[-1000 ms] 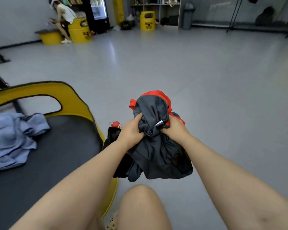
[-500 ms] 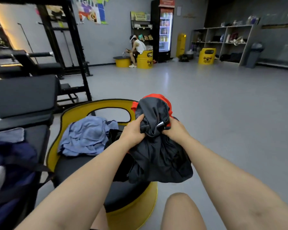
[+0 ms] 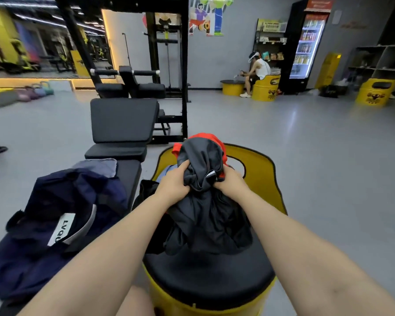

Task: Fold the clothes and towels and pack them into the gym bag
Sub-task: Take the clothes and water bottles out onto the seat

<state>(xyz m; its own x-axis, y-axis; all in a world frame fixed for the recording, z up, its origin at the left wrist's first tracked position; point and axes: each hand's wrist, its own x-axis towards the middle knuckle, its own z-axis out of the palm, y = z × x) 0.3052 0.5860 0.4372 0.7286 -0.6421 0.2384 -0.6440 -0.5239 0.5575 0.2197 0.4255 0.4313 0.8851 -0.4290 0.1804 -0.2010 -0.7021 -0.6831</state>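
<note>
The dark grey garment [image 3: 203,201], with a red-orange lining or second piece showing at its top, is bunched up and held in the air just above the black padded seat of a yellow barrel stool [image 3: 214,283]. Both hands are clamped on it near its upper end: the left hand [image 3: 173,183] has its fingers curled into the cloth on the left side, the right hand [image 3: 229,182] grips the right side, and the two are close together with a small white label between them. The rest of the cloth hangs loose below the grip, its lower folds close to the seat.

It looks thin, light and slick, the sort of sports fabric that slumps and slides rather than holding a crease. Folding it would likely go better with a hold on a hem or the shoulder seams, spread flat on the seat, than by the wad now held.

Behind the hands, on the far part of the seat, lie a bit of light blue cloth [image 3: 167,172] and a black item [image 3: 146,190], mostly hidden. To the left, a navy gym bag [image 3: 55,224] sits on a black bench that serves as the desk [image 3: 128,176], with a grey-blue folded piece [image 3: 98,166] at its far edge. Far off, another person [image 3: 258,71] sits on a yellow barrel near a drinks fridge [image 3: 306,42].
</note>
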